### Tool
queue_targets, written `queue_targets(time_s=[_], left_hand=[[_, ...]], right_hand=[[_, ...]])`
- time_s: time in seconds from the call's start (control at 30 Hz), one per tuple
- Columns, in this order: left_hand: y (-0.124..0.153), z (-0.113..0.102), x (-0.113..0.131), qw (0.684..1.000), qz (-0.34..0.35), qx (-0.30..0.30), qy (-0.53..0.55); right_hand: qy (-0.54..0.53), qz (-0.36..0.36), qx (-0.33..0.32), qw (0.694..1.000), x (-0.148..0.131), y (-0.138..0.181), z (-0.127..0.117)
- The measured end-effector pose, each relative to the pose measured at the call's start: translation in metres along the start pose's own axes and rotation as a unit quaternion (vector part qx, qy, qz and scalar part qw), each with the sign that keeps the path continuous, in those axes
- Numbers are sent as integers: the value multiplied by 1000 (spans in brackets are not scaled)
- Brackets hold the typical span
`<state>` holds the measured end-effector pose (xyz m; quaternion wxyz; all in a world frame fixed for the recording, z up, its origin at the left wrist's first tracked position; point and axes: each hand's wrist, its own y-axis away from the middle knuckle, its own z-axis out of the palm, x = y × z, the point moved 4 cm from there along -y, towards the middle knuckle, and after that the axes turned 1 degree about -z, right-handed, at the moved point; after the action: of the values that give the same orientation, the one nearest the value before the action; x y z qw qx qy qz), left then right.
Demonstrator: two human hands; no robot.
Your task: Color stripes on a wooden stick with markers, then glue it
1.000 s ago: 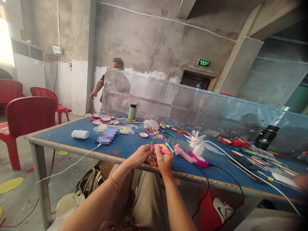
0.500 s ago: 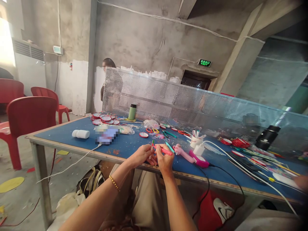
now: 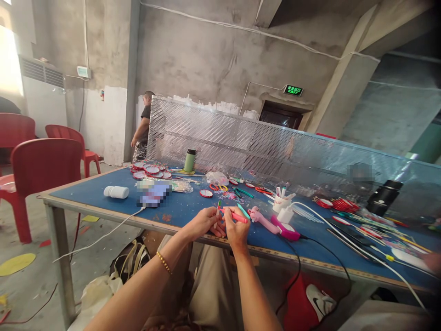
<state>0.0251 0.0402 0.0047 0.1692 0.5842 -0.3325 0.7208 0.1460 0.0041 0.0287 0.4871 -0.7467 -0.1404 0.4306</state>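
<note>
Over the table's near edge, my left hand (image 3: 207, 221) is closed around a small thin stick (image 3: 218, 208) with a green tip. My right hand (image 3: 236, 233) grips a pinkish-red marker pen (image 3: 239, 217), its tip close to the stick; whether they touch I cannot tell. A teal pen (image 3: 244, 211) lies just beyond the right hand. To the right are a pink hot glue gun (image 3: 263, 220) and a magenta object (image 3: 289, 231) with a black cord.
The blue table (image 3: 86, 195) carries a white bottle (image 3: 116, 192), a green flask (image 3: 189, 161), round red-rimmed pieces (image 3: 151, 170), scissors (image 3: 220, 187) and a marker cup (image 3: 281, 201). Behind stands a perforated metal screen (image 3: 220, 133). A person (image 3: 143, 126) is at its left end.
The person behind the screen has moved left and now shows past its edge. My hands, the stick and the marker pen stay almost where they were.
</note>
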Motion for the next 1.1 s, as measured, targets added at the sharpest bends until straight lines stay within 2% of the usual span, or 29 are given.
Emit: queue_targets(time_s=[1.1], left_hand=[[1,0,0,1000,-1,-7,2]], right_hand=[[17,-9,6,1000,-3,0,-1]])
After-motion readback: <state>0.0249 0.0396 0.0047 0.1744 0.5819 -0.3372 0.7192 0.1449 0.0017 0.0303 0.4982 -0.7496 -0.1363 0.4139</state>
